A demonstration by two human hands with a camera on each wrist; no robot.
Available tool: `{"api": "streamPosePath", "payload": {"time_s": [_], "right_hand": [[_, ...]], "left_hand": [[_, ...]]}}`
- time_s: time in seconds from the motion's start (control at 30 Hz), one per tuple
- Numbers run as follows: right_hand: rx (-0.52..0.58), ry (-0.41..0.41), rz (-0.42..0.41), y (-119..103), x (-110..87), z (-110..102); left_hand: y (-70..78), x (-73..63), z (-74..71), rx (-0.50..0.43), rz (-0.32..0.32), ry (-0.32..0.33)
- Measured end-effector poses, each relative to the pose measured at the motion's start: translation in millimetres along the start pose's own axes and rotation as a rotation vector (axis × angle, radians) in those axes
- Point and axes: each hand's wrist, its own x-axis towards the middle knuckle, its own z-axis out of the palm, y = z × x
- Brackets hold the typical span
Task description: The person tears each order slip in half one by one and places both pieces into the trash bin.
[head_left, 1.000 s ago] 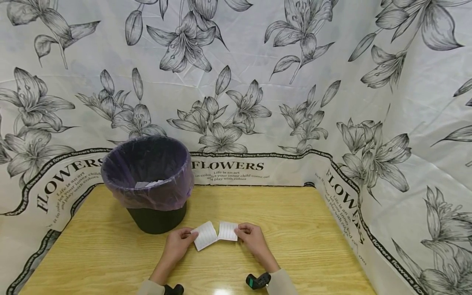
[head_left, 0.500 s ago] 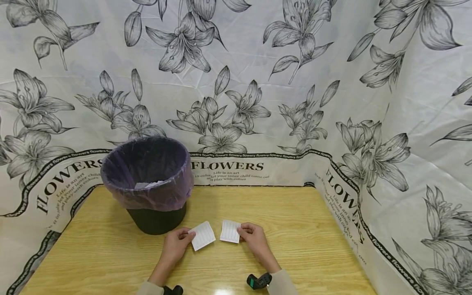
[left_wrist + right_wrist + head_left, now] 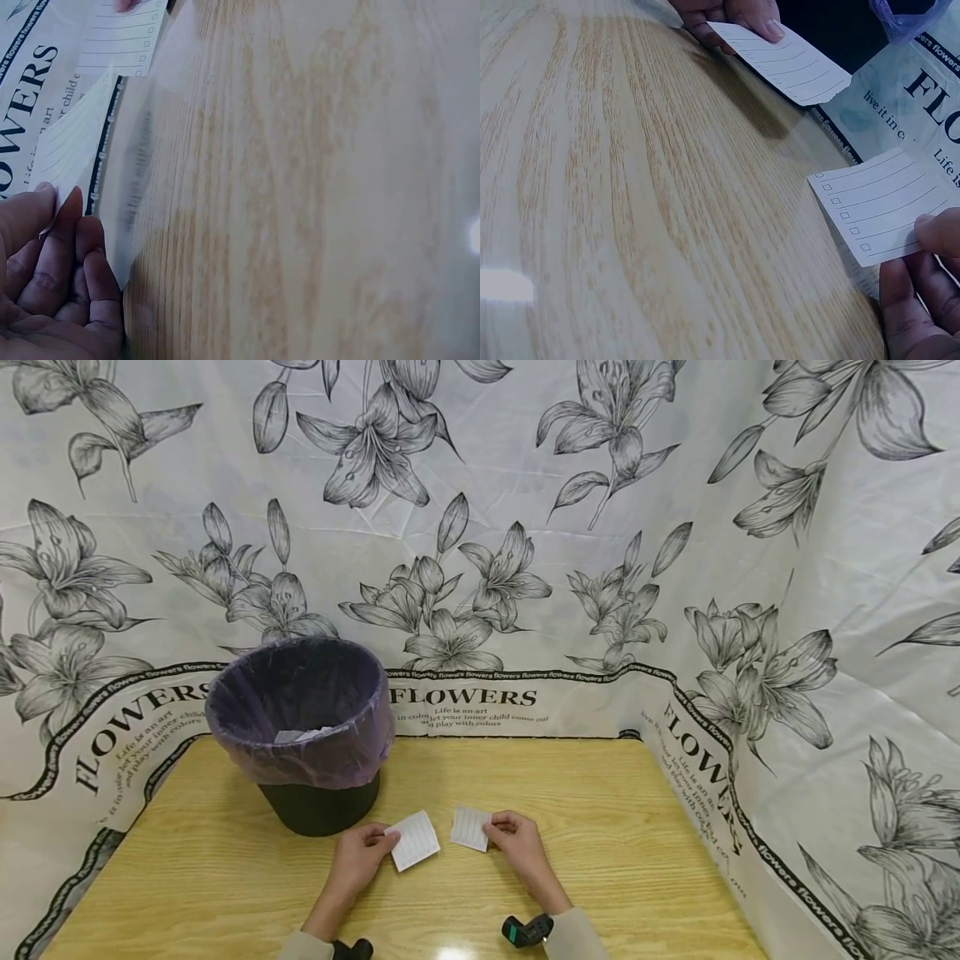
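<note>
Two separate pieces of lined white paper are held above the wooden table. My left hand (image 3: 358, 860) pinches the left piece of paper (image 3: 413, 841) between thumb and fingers; in the right wrist view this piece (image 3: 791, 67) shows a ragged torn edge. The right piece of paper (image 3: 469, 828), slightly smaller, is pinched by my right hand (image 3: 519, 850). Small printed checkboxes line one side of the right piece (image 3: 877, 206) in the right wrist view. A gap lies between the two pieces.
A black bin (image 3: 318, 810) with a purple liner (image 3: 352, 768) stands at the left back of the table (image 3: 585, 810). White paper scraps (image 3: 300, 736) lie inside it. Flower-printed cloth (image 3: 480, 610) surrounds the table at the back and sides.
One second ago the two pieces still met at their lower corners. They have come fully apart, the right hand moving slightly right and the left slightly left.
</note>
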Motion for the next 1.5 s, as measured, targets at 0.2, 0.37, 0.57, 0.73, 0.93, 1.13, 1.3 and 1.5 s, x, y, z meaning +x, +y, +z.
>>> {"api": "streamPosePath", "payload": {"time_s": [0.2, 0.37, 0.57, 0.73, 0.93, 1.13, 1.3, 1.5], "right_hand": [[0.032, 0.012, 0.015, 2.6, 1.9, 0.6], [0.032, 0.01, 0.013, 2.4, 3.1, -0.2], [0.026, 0.018, 0.02, 3.5, 3.5, -0.3], [0.017, 0.011, 0.019, 3.0, 3.5, 0.3], [0.005, 0.001, 0.023, 0.6, 2.4, 0.0], [-0.016, -0.002, 0.02, -1.1, 1.4, 0.2], [-0.013, -0.015, 0.006, -2.5, -0.1, 0.1], [-0.005, -0.028, 0.001, -4.3, -0.1, -0.1]], "left_hand": [[-0.8, 0.1, 0.4, -0.012, -0.015, -0.017], [-1.3, 0.4, 0.0, 0.006, -0.018, -0.015], [-0.3, 0.0, -0.5, 0.012, -0.016, -0.014], [-3.5, 0.4, 0.7, 0.001, 0.005, -0.005], [-5.3, 0.0, 1.8, -0.01, 0.057, -0.003], [-2.8, 0.7, 1.4, 0.002, -0.022, -0.026], [-1.4, 0.3, 1.1, 0.002, -0.037, -0.038], [-2.9, 0.0, 1.3, -0.003, -0.031, -0.054]]}}
